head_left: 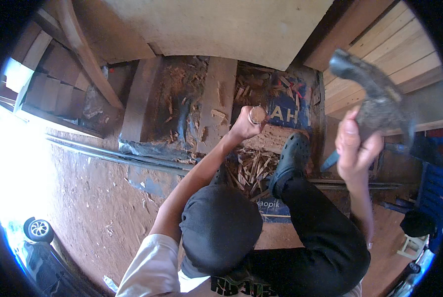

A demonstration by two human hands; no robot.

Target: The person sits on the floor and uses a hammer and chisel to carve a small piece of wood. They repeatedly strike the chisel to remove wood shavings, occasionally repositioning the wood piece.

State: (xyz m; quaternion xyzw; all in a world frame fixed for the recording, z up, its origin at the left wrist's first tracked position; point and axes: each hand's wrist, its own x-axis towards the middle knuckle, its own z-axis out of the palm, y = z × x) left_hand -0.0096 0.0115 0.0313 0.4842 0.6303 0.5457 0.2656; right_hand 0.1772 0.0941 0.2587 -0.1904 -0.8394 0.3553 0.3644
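My left hand is wrapped round the handle of what looks like a chisel, held upright with its round wooden end facing up; its blade is hidden below the fist. Under that hand lies a light piece of wood with a rough, cut surface. My right hand grips a hammer, raised to the right, well apart from the chisel. The hammer's worn metal head is slightly blurred, and its grip end shows below the fingers. My right foot in a dark clog is beside the wood.
Wood chips are heaped near my feet. Upright boards stand to the left, and a large pale panel overhangs the far side. Stacked planks are at the far right. A parked car shows at lower left.
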